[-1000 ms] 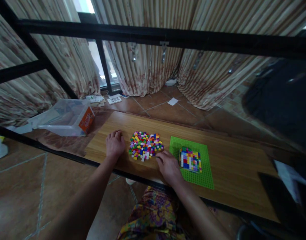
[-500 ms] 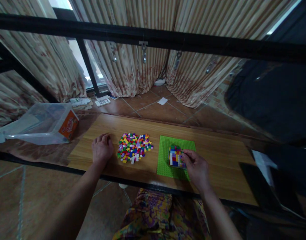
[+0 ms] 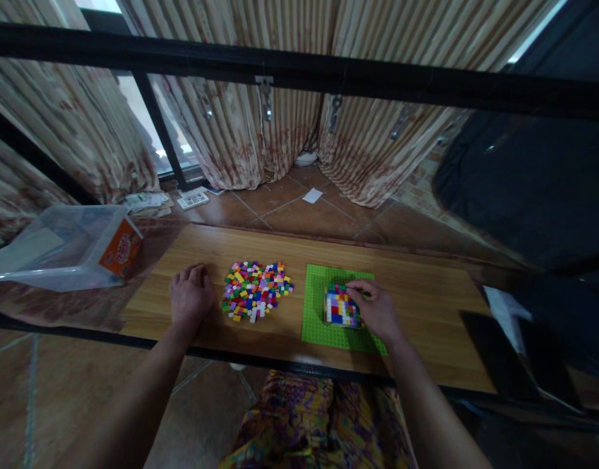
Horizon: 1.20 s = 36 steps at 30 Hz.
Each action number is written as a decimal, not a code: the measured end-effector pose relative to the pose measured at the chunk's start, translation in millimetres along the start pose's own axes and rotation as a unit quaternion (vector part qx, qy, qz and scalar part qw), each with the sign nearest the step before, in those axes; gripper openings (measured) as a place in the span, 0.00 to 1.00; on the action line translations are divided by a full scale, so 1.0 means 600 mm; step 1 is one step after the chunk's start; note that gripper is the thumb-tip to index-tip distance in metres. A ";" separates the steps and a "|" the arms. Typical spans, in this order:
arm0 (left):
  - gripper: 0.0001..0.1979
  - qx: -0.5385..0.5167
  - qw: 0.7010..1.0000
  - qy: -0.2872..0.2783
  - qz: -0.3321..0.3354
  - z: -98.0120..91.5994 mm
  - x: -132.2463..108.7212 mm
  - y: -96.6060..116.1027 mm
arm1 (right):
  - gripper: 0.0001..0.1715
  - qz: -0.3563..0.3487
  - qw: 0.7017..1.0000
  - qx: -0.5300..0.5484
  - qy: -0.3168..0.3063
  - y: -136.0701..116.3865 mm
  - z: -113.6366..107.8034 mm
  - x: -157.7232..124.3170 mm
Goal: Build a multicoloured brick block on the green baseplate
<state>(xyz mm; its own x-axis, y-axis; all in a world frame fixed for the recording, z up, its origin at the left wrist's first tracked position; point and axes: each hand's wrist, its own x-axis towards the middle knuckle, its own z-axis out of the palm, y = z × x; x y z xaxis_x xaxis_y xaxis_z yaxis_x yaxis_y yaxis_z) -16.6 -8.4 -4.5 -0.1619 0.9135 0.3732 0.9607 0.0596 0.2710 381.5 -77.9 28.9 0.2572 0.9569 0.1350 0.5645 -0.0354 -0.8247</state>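
Note:
A block build of small multicoloured toy bricks [image 3: 339,309] stands on a green studded baseplate [image 3: 313,306], its top a mosaic of white, blue, red and yellow. My right hand [image 3: 380,314] reaches over the build's right side, thumb and fingertips pinched at its upper right edge. Whatever lies between those fingertips is too small to make out. On the wooden table, left of a loose pile of toy bricks [image 3: 257,290], rests my left hand [image 3: 191,299]. It appears to hold nothing, its fingers loosely bent and the thumb apart from them.
A clear plastic box [image 3: 74,267] with an orange label lies at the far left. Across the view, above the wooden table [image 3: 260,342], runs a dark metal bar [image 3: 299,62]. Dark flat objects [image 3: 495,352] and white paper sit at the right end. Striped curtains [image 3: 221,137] hang behind.
My right hand has moved slightly up and back on the build, uncovering more of its top. My left hand stays in place on the table. The whole view has shifted a little.

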 end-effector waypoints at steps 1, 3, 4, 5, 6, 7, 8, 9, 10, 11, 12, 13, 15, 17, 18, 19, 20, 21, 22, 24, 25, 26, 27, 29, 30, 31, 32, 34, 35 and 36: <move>0.18 0.001 1.000 -0.001 0.000 0.000 0.000 0.000 | 0.14 0.001 1.000 -0.001 -0.004 0.000 0.001 0.001; 0.18 0.004 1.000 -0.002 -0.002 0.000 0.000 0.000 | 0.14 0.009 1.000 0.001 -0.010 0.002 0.002 0.002; 0.18 0.004 1.000 -0.004 -0.003 0.000 0.001 0.001 | 0.14 0.016 1.000 0.003 -0.014 0.004 0.002 0.003; 0.18 0.005 1.000 -0.005 -0.005 -0.001 0.001 0.001 | 0.14 0.022 1.000 0.007 -0.018 0.005 0.002 0.004; 0.18 0.005 1.000 -0.007 -0.005 -0.001 0.001 0.002 | 0.15 0.028 0.999 0.012 -0.022 0.006 0.002 0.005; 0.18 0.005 1.000 -0.009 -0.005 -0.002 0.001 0.003 | 0.15 0.035 0.999 0.016 -0.026 0.007 0.001 0.006; 0.18 0.005 1.000 -0.009 -0.003 -0.003 0.001 0.003 | 0.15 0.041 0.999 0.019 -0.028 0.008 0.001 0.007; 0.18 0.004 1.000 -0.009 -0.001 -0.003 0.000 0.003 | 0.15 0.045 0.998 0.022 -0.029 0.009 0.000 0.009; 0.18 0.003 1.000 -0.008 0.000 -0.003 0.000 0.003 | 0.14 0.049 0.998 0.023 -0.032 0.009 0.000 0.010; 0.18 0.002 1.000 -0.007 0.001 -0.003 0.000 0.003 | 0.14 0.050 0.998 0.024 -0.034 0.010 0.000 0.012; 0.18 0.001 1.000 -0.006 0.000 -0.002 0.000 0.002 | 0.14 0.050 0.998 0.023 -0.035 0.010 0.000 0.013; 0.18 0.000 1.000 -0.006 -0.001 -0.001 0.000 0.001 | 0.13 0.048 0.998 0.020 -0.036 0.011 0.000 0.014; 0.18 0.000 1.000 -0.006 -0.003 0.001 0.000 -0.001 | 0.13 0.040 0.998 0.012 -0.037 0.013 0.000 0.014; 0.18 -0.001 1.000 -0.006 -0.006 0.002 0.000 -0.002 | 0.13 0.029 0.999 0.005 -0.033 0.015 0.001 0.014; 0.18 -0.002 1.000 -0.007 -0.007 0.003 0.000 -0.002 | 0.13 0.025 0.999 0.005 -0.032 0.015 0.001 0.013; 0.19 -0.002 1.000 -0.010 -0.008 0.003 0.000 -0.002 | 0.13 0.023 0.999 0.007 -0.032 0.015 0.002 0.013; 0.19 -0.001 1.000 -0.012 -0.010 0.002 0.000 -0.002 | 0.13 0.022 0.999 0.011 -0.031 0.015 0.002 0.013; 0.19 0.001 1.000 -0.014 -0.013 0.002 0.000 -0.001 | 0.14 0.022 0.999 0.015 -0.031 0.015 0.002 0.013; 0.19 0.004 1.000 -0.015 -0.015 0.001 0.000 0.000 | 0.14 0.023 0.999 0.018 -0.031 0.015 0.003 0.013; 0.19 0.008 1.000 -0.014 -0.018 -0.001 -0.001 0.003 | 0.14 0.023 0.999 0.029 -0.031 0.015 0.003 0.012; 0.19 0.009 1.000 -0.013 -0.019 -0.002 -0.001 0.004 | 0.14 0.026 0.999 0.036 -0.032 0.016 0.004 0.011; 0.19 0.009 1.000 -0.012 -0.019 -0.002 -0.001 0.004 | 0.14 0.030 0.998 0.043 -0.033 0.017 0.004 0.010; 0.19 0.009 1.000 -0.012 -0.018 -0.003 -0.001 0.005 | 0.15 0.037 0.997 0.051 -0.033 0.020 0.003 0.008; 0.19 0.009 1.000 -0.013 -0.014 -0.004 0.000 0.004 | 0.17 0.050 0.996 0.062 -0.026 0.026 0.002 0.002; 0.19 0.008 1.000 -0.014 -0.013 -0.004 0.000 0.004 | 0.18 0.054 0.996 0.066 -0.016 0.029 0.000 -0.001; 0.19 0.008 1.000 -0.015 -0.014 -0.003 0.000 0.004 | 0.19 0.055 0.996 0.068 -0.002 0.032 -0.001 -0.004; 0.19 0.007 1.000 -0.016 -0.014 -0.003 0.000 0.003 | 0.20 0.053 0.996 0.069 0.016 0.032 -0.003 -0.008; 0.19 0.004 1.000 -0.015 -0.016 -0.001 0.000 0.003 | 0.19 0.038 0.996 0.066 0.056 0.025 -0.008 -0.015; 0.19 0.002 1.000 -0.014 -0.017 0.000 0.000 0.003 | 0.18 0.027 0.995 0.061 0.075 0.017 -0.009 -0.018; 0.19 0.001 1.000 -0.012 -0.016 0.000 -0.001 0.002 | 0.18 0.013 0.995 0.053 0.089 0.005 -0.009 -0.022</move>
<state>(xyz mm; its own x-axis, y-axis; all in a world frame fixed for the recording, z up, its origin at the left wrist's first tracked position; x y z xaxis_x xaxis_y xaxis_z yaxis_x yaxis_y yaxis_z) -15.1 -8.6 -4.4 -0.1878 0.9208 0.3418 0.9555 0.0906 0.2808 383.9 -92.0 27.8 0.4098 0.8899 0.2001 0.4723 -0.0193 -0.8812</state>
